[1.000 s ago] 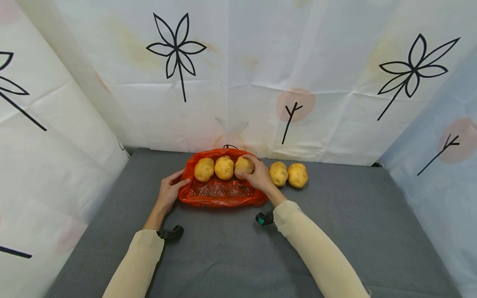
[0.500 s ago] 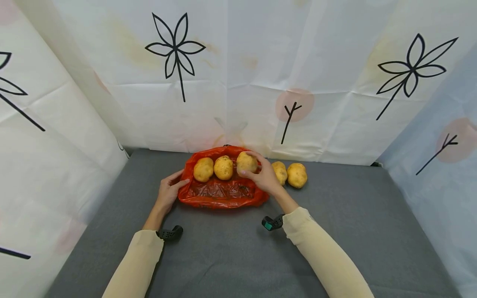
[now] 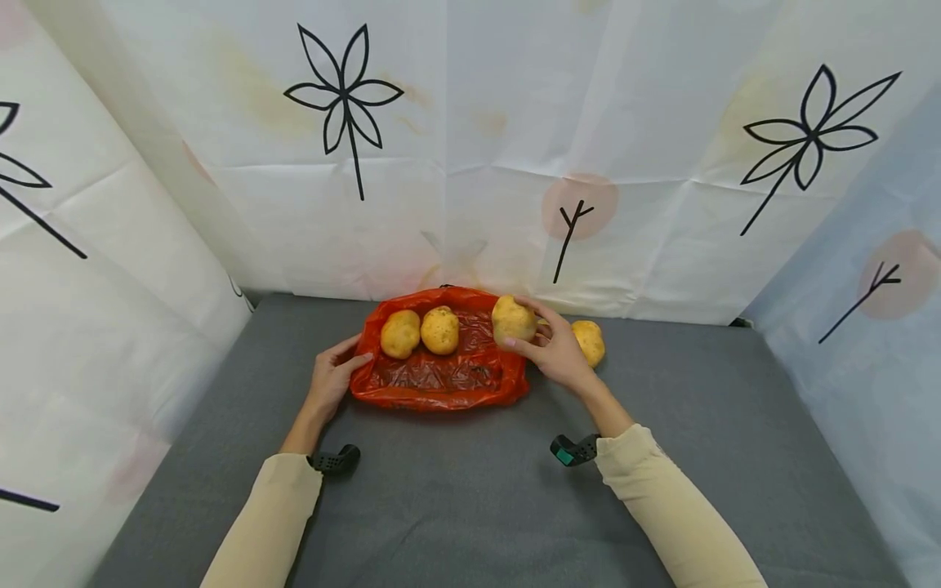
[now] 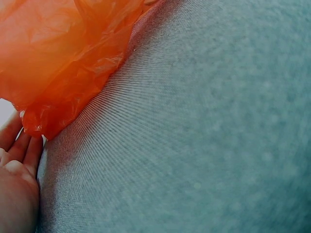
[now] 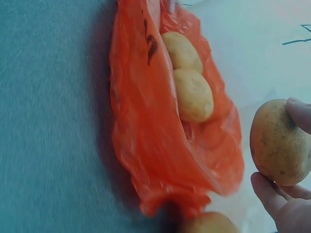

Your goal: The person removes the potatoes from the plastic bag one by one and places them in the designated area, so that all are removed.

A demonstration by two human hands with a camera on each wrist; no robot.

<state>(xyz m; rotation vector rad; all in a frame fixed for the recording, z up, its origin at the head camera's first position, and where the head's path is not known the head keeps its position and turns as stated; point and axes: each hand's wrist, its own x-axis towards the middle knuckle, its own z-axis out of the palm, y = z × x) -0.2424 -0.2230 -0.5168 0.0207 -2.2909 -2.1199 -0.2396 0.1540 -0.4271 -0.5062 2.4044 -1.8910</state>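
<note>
A red plastic bag (image 3: 434, 398) lies with its mouth spread wide on the grey table. My left hand (image 3: 334, 377) pinches its left rim, thumb on the inner side. Two yellow potatoes, a left one (image 3: 400, 335) and a right one (image 3: 440, 330), rest side by side in the bag. My right hand (image 3: 560, 351) grips a third potato (image 3: 512, 320) over the bag's right edge; the right wrist view shows this held potato (image 5: 278, 143) between thumb and fingers, apart from the bag (image 5: 141, 111).
Right of the bag, a loose potato (image 3: 589, 341) lies on the grey table (image 3: 456, 506). Another beside it is mostly hidden behind my right hand. A white patterned curtain (image 3: 470, 220) hangs along the table's back edge and both sides.
My right hand has lifted the third potato from its place inside the bag and carried it right, to the bag's edge. My left hand has stayed at the left rim.
</note>
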